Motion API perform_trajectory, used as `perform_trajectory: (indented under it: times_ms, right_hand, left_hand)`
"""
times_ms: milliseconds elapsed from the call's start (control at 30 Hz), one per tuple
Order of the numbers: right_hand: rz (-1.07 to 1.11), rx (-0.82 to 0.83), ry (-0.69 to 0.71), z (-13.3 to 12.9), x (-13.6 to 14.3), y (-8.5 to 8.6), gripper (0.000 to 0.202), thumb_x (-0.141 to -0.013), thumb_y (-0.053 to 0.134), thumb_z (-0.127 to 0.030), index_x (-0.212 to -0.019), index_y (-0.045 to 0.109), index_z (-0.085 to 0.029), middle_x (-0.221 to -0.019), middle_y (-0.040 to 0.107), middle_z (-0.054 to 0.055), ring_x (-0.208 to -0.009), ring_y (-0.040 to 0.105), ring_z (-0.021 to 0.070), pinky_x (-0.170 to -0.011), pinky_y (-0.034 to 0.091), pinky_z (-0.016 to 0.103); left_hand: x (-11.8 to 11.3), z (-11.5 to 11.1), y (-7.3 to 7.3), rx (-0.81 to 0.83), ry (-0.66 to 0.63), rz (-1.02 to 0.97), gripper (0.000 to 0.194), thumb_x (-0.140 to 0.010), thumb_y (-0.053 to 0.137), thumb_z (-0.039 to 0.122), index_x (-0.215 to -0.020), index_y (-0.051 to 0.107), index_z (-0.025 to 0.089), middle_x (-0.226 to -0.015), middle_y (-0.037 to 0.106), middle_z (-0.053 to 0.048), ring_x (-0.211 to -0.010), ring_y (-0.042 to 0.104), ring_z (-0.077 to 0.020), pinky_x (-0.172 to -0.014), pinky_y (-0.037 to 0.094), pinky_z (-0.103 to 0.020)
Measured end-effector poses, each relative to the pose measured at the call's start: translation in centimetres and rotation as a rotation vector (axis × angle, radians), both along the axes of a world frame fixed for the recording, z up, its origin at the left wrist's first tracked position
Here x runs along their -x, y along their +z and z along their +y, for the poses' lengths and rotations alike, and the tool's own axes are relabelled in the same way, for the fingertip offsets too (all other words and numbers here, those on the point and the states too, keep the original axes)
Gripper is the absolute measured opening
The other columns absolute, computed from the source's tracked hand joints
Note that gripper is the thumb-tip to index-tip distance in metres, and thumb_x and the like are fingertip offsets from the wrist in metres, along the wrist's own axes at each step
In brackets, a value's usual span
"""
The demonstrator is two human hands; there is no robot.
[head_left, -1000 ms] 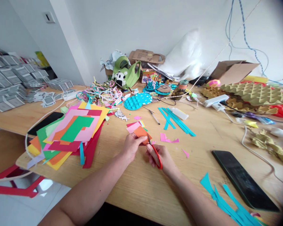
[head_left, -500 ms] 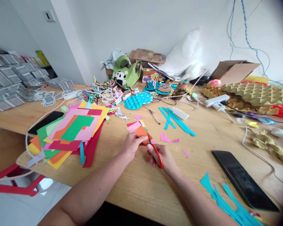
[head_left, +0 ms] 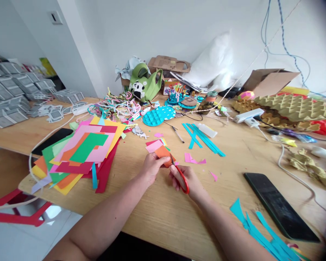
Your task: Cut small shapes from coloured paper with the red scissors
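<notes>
My left hand (head_left: 151,167) pinches a small orange piece of paper (head_left: 162,153) between thumb and fingers above the table. The red-handled scissors (head_left: 184,180) are in my right hand (head_left: 185,179), their dark blades at the right edge of the orange paper. How far the blades part is too small to tell. Just beyond the left hand lie small pink, red and yellow paper pieces (head_left: 153,145). Pink scraps (head_left: 193,158) are scattered to the right of the scissors.
A pile of coloured paper (head_left: 83,152) lies at the left, over part of a dark phone. Blue strips (head_left: 203,139), a pen (head_left: 178,135) and a white bottle (head_left: 207,131) lie beyond my hands. A large black phone (head_left: 279,206) and more blue strips (head_left: 256,232) are at the right.
Almost nothing differs. The view has shifted very slightly; my hands, the orange paper and the scissors keep nearly the same position.
</notes>
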State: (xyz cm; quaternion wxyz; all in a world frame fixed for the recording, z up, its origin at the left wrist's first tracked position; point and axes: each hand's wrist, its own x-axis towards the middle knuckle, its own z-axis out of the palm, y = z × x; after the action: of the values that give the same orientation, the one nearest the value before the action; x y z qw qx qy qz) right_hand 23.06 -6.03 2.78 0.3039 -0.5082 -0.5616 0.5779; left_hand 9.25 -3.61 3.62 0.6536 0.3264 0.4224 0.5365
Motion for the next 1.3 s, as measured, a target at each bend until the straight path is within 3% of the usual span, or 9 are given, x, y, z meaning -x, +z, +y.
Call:
perform_trajectory:
  times_ms: [1300]
  right_hand:
    - [0.009, -0.004, 0.016, -0.1, -0.1, 0.6, 0.052, -0.076, 0.055, -0.067, -0.062, 0.054, -0.017, -0.043, 0.054, -0.001, -0.033, 0.045, 0.0087, -0.036, 0.031, 0.019]
  left_hand:
    - [0.2, 0.2, -0.1, -0.013, -0.037, 0.016, 0.017, -0.058, 0.073, 0.024, -0.068, 0.066, 0.012, -0.069, 0.065, -0.002, -0.063, 0.057, -0.0129, -0.064, 0.045, -0.026]
